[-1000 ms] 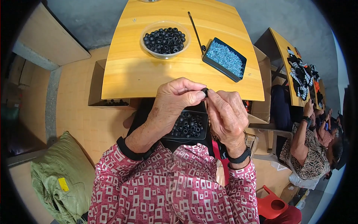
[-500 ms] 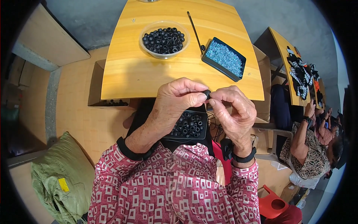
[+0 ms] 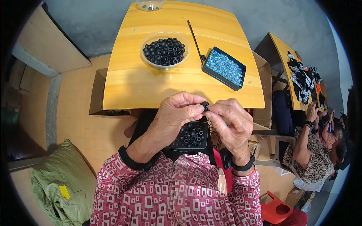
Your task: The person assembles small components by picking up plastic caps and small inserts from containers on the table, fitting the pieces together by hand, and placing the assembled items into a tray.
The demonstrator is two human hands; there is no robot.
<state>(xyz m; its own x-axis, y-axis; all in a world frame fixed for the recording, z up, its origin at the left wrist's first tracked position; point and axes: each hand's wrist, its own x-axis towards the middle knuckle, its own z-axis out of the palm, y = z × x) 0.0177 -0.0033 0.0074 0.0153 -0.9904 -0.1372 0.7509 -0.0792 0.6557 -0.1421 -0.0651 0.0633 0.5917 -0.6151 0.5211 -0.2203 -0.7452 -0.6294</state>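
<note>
My left hand (image 3: 176, 111) pinches a small black bead-like piece (image 3: 205, 105), with a hole showing, between thumb and index finger. The thumb and index finger of my right hand (image 3: 232, 120) are bent close together at the side of that piece; whatever lies between them is too small to make out. Beneath my hands, on my lap, a dark tray (image 3: 188, 151) holds many similar black pieces (image 3: 192, 135). On the table, a clear round bowl (image 3: 166, 67) is filled with more of them. A black box (image 3: 221, 81) to its right contains small shiny bluish pieces (image 3: 225, 67).
The wooden table (image 3: 124, 86) stands ahead of me. A thin black stick (image 3: 194, 37) and another clear bowl (image 3: 150, 5) lie on it. Cardboard boxes (image 3: 97, 90) flank it below. A green sack (image 3: 56, 180) sits left; a person (image 3: 313, 150) works at right.
The view has tilted slightly, so the table and bowls appear lower. Both hands stay together at the black piece, whose hole now shows toward the right hand.
</note>
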